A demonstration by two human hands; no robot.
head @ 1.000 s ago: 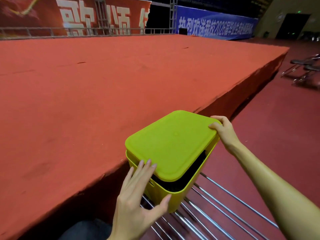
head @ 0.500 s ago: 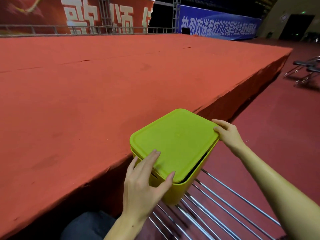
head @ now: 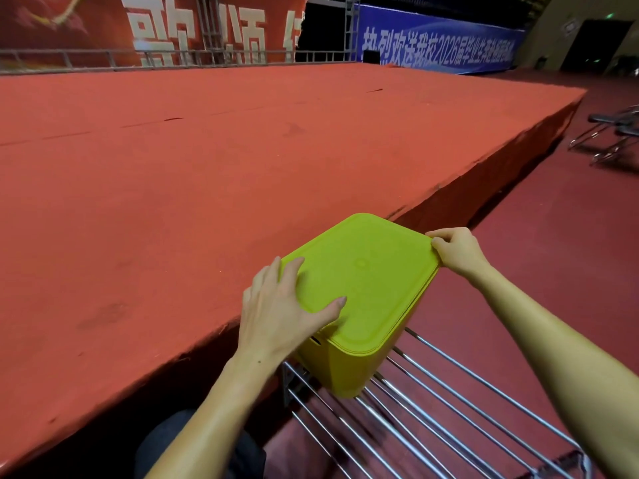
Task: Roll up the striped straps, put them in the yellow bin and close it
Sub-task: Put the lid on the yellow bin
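We see a yellow-green bin (head: pixel 349 371) with a lid (head: pixel 363 281) of the same plain colour, no pattern on either. The stage carpet (head: pixel 207 160) is orange-red, the floor (head: pixel 553 254) darker maroon. The rack (head: pixel 449 420) is silvery chrome. One banner (head: pixel 155 25) is red with white characters, another banner (head: pixel 435 39) blue with white characters.

I see the bin (head: pixel 349 368) on the wire rack (head: pixel 449 420), stage (head: pixel 207 160) at ten o'clock, chairs (head: pixel 612 133) at two.
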